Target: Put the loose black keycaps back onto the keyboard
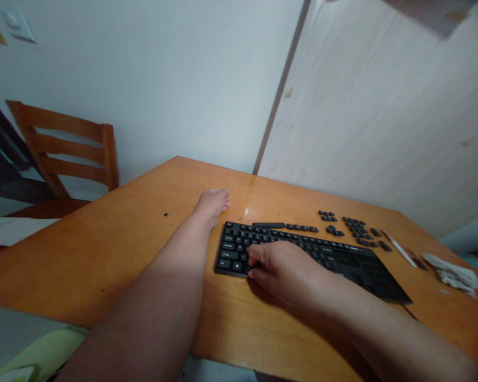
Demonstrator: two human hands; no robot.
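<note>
A black keyboard (228, 254) lies on the wooden table, with keys on its left part and key places without caps on its right part. My right hand (281, 268) rests over the lower left rows, thumb and index finger drawn together at the bottom edge. Whatever sits between those fingertips is hidden. My left hand (214, 204) is on the table just beyond the keyboard's upper left corner, its fingers curled in and pressed together; any object inside cannot be made out. A long black bar-shaped keycap (269, 225) lies behind the keyboard's top edge, beside a row of small keycaps (301, 228).
More loose keycaps (354, 228) lie in groups behind the keyboard's right side. Farther right are a white pen-like stick (399, 248) and a crumpled cloth (454, 273). A small dark piece (165, 215) lies left of my left hand. A wooden chair (69, 143) stands at the left.
</note>
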